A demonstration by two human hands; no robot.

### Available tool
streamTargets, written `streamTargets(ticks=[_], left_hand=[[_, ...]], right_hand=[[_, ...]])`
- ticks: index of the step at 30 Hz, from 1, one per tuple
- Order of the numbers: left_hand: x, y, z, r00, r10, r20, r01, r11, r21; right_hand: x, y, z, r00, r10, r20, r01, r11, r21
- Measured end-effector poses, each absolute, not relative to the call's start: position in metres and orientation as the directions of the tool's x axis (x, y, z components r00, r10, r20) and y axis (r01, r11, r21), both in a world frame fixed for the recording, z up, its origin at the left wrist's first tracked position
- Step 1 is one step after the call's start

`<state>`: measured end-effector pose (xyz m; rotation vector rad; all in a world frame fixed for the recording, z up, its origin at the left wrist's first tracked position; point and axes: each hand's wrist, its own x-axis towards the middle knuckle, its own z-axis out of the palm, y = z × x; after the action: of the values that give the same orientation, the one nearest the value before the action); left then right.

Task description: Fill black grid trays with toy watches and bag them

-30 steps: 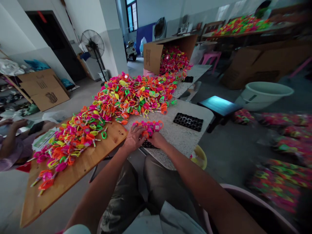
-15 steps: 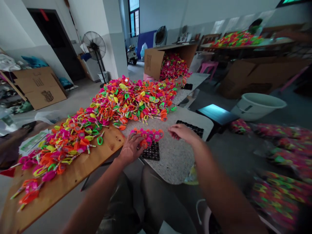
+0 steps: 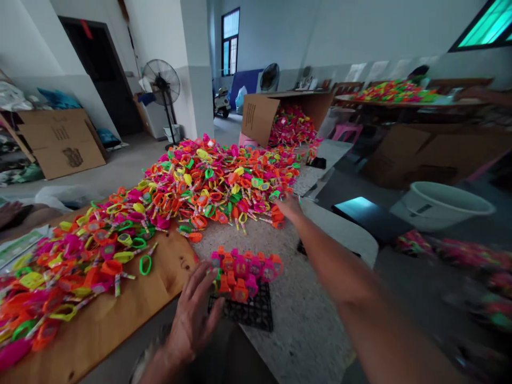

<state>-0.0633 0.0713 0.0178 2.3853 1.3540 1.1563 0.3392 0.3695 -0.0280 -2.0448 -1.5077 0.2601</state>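
My left hand (image 3: pixel 195 316) rests with fingers spread against the left side of a black grid tray (image 3: pixel 250 312) at the near edge of the speckled table (image 3: pixel 304 325). Pink and orange toy pieces (image 3: pixel 245 269) stand in a row in the tray. My right hand (image 3: pixel 288 205) reaches far forward to the right edge of the big heap of neon plastic toys (image 3: pixel 208 186). Its fingers lie among the toys and are mostly hidden.
A wooden board (image 3: pixel 132 304) on the left carries more toys. An open cardboard box (image 3: pixel 276 109) spills toys at the back. A white basin (image 3: pixel 444 205) and a dark stool (image 3: pixel 368 213) stand on the right. A standing fan (image 3: pixel 162 88) is behind. Another person's arm (image 3: pixel 16 213) shows at left.
My right hand went from the tray out to the far heap. My left hand stayed by the tray and spread its fingers. The view moved closer and lower.
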Motion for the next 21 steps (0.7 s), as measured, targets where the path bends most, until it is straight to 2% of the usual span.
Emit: streamTargets(ticks=[2, 5, 11, 15, 18, 21], left_hand=[[-0.066, 0.065, 0.004, 0.212, 0.797, 0.565, 0.647, -0.548, 0.530], [-0.065, 0.062, -0.013, 0.183, 0.808, 0.560, 0.626, -0.535, 0.567], [-0.063, 0.068, -0.021, 0.206, 0.830, 0.518, 0.595, -0.526, 0.608], [-0.062, 0.068, -0.025, 0.248, 0.812, 0.528, 0.605, -0.556, 0.570], [-0.062, 0.065, -0.027, 0.256, 0.815, 0.520, 0.637, -0.547, 0.544], [-0.066, 0.060, -0.029, 0.287, 0.815, 0.503, 0.652, -0.551, 0.521]], right_hand=[[0.345, 0.386, -0.033, 0.366, 0.914, 0.174, 0.785, -0.203, -0.585], [0.343, 0.398, -0.040, 0.308, 0.931, 0.197, 0.798, -0.139, -0.587], [0.324, 0.368, -0.039, 0.190, 0.961, 0.200, 0.893, -0.085, -0.443], [0.309, 0.319, -0.036, 0.099, 0.978, 0.182, 0.931, -0.027, -0.363], [0.298, 0.279, -0.034, 0.063, 0.986, 0.152, 0.926, -0.001, -0.378], [0.290, 0.239, -0.028, 0.047, 0.992, 0.115, 0.897, 0.009, -0.442]])
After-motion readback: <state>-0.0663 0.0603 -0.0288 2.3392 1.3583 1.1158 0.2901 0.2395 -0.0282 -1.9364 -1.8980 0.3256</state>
